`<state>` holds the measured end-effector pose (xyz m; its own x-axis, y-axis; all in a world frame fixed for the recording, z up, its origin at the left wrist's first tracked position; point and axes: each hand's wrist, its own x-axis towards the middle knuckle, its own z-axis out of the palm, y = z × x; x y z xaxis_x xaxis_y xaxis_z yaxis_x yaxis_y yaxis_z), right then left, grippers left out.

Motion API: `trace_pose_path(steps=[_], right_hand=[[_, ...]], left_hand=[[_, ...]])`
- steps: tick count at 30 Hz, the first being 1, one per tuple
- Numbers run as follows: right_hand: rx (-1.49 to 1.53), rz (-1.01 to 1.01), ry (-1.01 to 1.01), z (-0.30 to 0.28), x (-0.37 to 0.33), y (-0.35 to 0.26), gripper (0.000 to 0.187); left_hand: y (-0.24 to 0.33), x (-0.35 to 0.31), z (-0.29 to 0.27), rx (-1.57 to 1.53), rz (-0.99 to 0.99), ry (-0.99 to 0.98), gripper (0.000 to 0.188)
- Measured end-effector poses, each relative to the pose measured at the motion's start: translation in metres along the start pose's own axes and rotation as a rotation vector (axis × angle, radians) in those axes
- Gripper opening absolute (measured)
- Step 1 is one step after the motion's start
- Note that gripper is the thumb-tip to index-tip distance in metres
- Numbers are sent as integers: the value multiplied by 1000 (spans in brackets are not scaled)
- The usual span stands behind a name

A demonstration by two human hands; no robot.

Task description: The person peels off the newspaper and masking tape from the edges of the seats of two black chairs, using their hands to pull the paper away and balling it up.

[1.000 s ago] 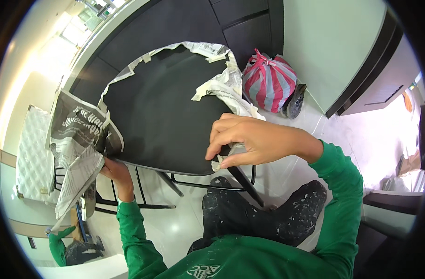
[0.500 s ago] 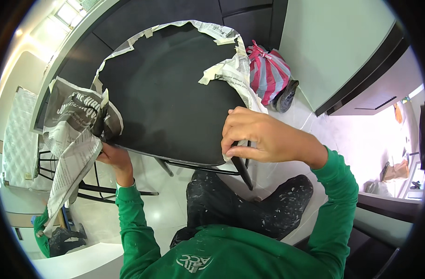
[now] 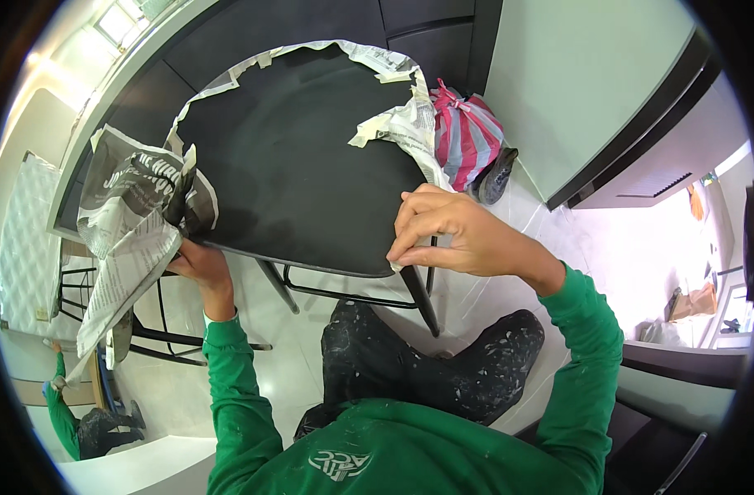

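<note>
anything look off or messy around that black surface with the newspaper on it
Yes, it's uneven: at the left, crumpled newspaper bunches up and hangs off the black surface, and at the right a newspaper strip juts inward, unlike the narrow paper band along the far rim.

Home interior, I judge: dark drawer fronts (image 3: 434, 51), white quilted mattress (image 3: 26, 239), glossy pale floor tiles (image 3: 293, 351) round me.

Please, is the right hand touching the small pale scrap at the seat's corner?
Touching: the head view shows the right hand pinching the pale scrap between its fingertips.
</note>
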<state>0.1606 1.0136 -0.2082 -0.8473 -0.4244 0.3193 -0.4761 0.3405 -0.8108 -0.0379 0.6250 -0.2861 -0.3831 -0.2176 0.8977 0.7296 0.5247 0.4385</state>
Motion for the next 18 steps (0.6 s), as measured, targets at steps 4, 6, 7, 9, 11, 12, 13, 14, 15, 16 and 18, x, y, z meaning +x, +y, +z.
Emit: trace_pose_path(steps=[4,6,7,9,11,12,13,14,15,16,18], right_hand=[[-27,38,-112,-11,12,-4,16],[-90,44,-178,-15,24,-8,17],[-126,21,-235,-18,29,-16,17],[-247,40,-238,-12,24,-20,16],[-339,12,-219,-4,14,-25,14],[-319,39,-199,-3,11,-27,14],[-295,58,-169,-3,5,-28,14],[-270,78,-139,-3,-1,-28,14],[-232,56,-95,-2,-8,-23,12],[-204,42,-54,1,-12,-17,11],[-100,27,61,5,-20,-12,15]], left_hand=[[-9,0,-4,67,26,-64,42],[-17,-2,-9,172,105,-71,43],[-14,-2,-9,147,82,-64,43],[14,3,5,-100,-113,-33,44],[22,4,9,-95,-130,-29,45],[23,4,10,-94,-133,-34,44],[28,6,10,-87,-124,-43,44],[30,10,11,-74,-83,-44,44],[31,15,12,-61,-42,-45,45],[32,17,14,-57,-10,-42,45],[39,20,16,-95,-47,-60,45]])
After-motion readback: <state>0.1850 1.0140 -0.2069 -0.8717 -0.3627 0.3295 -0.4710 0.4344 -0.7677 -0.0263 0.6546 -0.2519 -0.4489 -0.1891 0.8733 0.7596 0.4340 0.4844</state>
